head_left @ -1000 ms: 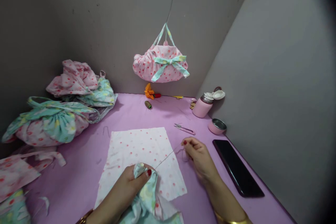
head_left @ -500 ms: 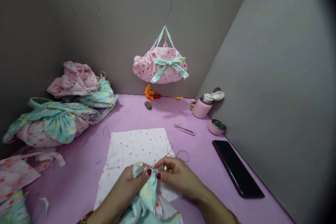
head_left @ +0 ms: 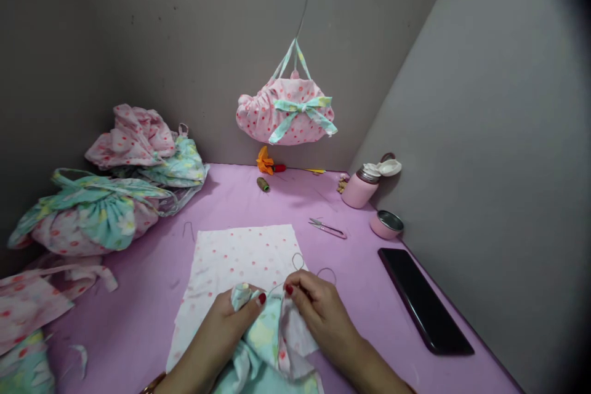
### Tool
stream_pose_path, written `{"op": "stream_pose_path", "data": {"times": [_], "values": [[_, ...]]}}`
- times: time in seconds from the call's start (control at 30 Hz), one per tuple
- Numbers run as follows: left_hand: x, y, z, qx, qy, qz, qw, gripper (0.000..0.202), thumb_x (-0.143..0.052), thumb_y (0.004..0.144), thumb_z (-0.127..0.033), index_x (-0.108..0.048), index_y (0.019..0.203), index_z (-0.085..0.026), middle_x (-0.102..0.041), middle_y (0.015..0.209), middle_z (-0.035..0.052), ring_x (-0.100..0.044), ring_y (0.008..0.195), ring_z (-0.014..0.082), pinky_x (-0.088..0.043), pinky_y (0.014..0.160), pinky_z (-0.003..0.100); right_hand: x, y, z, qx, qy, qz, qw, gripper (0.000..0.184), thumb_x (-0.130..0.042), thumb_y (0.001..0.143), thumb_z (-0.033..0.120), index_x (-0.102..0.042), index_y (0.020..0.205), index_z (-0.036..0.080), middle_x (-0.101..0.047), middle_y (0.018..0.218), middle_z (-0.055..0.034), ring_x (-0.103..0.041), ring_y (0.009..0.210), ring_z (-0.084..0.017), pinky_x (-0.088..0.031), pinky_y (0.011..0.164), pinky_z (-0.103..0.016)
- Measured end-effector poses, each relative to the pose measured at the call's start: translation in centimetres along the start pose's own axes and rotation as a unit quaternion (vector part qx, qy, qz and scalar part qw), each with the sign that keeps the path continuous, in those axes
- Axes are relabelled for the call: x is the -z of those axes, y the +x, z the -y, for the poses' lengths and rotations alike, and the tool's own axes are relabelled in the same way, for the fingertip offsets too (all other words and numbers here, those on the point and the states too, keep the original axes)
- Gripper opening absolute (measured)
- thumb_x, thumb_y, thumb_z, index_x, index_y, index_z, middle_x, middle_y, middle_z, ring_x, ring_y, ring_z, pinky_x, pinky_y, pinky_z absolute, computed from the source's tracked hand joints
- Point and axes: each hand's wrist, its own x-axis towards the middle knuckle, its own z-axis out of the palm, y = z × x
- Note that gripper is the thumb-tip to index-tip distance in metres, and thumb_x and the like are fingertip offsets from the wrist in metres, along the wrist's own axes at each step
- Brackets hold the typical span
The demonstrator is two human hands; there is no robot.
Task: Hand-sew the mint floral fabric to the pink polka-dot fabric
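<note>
My left hand (head_left: 237, 317) is closed on a gathered mint-green floral cloth (head_left: 263, 335), with the thumb pressed on its top edge. Pink dotted fabric (head_left: 295, 326) shows on the cloth's right side. My right hand (head_left: 318, 308) pinches a thin thread (head_left: 276, 287) just right of that edge. The thread runs from the cloth to the fingertips, and loops of it stand out behind the hand. Whether a needle is between those fingers, I cannot tell. Under both hands lies a white cloth with red dots (head_left: 244, 252).
Thread snips (head_left: 327, 228), a pink cup (head_left: 386, 225), a pink jar (head_left: 360, 189) and a black phone (head_left: 425, 301) lie to the right. Sewn cloth bags (head_left: 96, 212) pile up at left. A dotted bag (head_left: 286, 114) hangs over the back, above a thread spool (head_left: 263, 184).
My right hand has moved slightly right and away from the cloth edge, and a short length of thread now shows between them. My left hand keeps its hold on the cloth.
</note>
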Motion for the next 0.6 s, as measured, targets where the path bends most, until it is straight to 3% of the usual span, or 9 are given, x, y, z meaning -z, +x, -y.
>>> {"op": "stream_pose_path", "data": {"times": [0.23,0.6], "values": [[-0.08,-0.19,-0.18,-0.014,-0.018,0.011,1.000,0.025,-0.058,0.079,-0.039,-0.057,0.070,-0.016,-0.053,0.066,-0.0017,-0.045,0.064,0.0135,-0.039,0.060,0.022,-0.30,-0.45,-0.02,0.029,-0.042,0.025,0.998,0.020,-0.045,0.088,0.015,-0.065,0.085,0.017,-0.064,0.078,-0.0036,-0.058,0.073,-0.014,-0.042,0.067,-0.022],[0.01,0.19,0.08,-0.009,-0.021,0.010,1.000,0.025,-0.058,0.080,-0.039,-0.062,0.075,-0.015,-0.058,0.068,0.0004,-0.048,0.065,0.0143,-0.040,0.062,0.024,-0.62,-0.65,-0.49,-0.018,-0.044,0.054,0.997,0.028,-0.052,0.084,0.011,-0.071,0.095,0.028,-0.071,0.080,0.0025,-0.064,0.071,-0.013,-0.044,0.066,-0.020]]}}
